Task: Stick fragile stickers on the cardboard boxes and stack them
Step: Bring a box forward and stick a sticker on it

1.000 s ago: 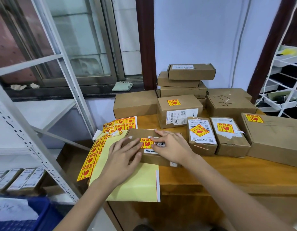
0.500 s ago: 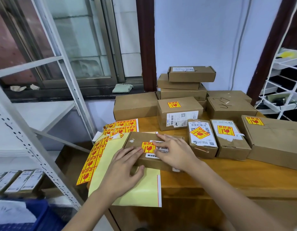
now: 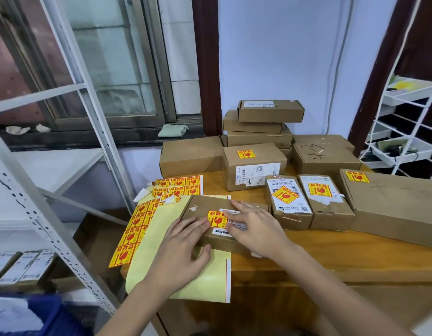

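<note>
A flat cardboard box (image 3: 205, 206) lies at the near left of the wooden table (image 3: 331, 253), partly on a pale yellow backing sheet (image 3: 159, 241). A yellow and red fragile sticker (image 3: 216, 218) sits on its top beside a white label. My left hand (image 3: 183, 253) rests flat on the box's near left side, thumb against its front. My right hand (image 3: 255, 227) presses flat on the top, fingertips at the sticker's right edge. Sheets of fragile stickers (image 3: 135, 229) lie to the left.
Stickered boxes stand to the right: two small ones (image 3: 288, 202) (image 3: 325, 202), a long one (image 3: 394, 207) and a taller one (image 3: 253, 166). Plain boxes are stacked at the back (image 3: 258, 124). A grey metal rack (image 3: 40, 214) stands left, a white wire shelf (image 3: 403, 132) right.
The view has tilted and drifted slightly. My right hand's fingers slid a little along the box top at the sticker. My left hand stays on the box.
</note>
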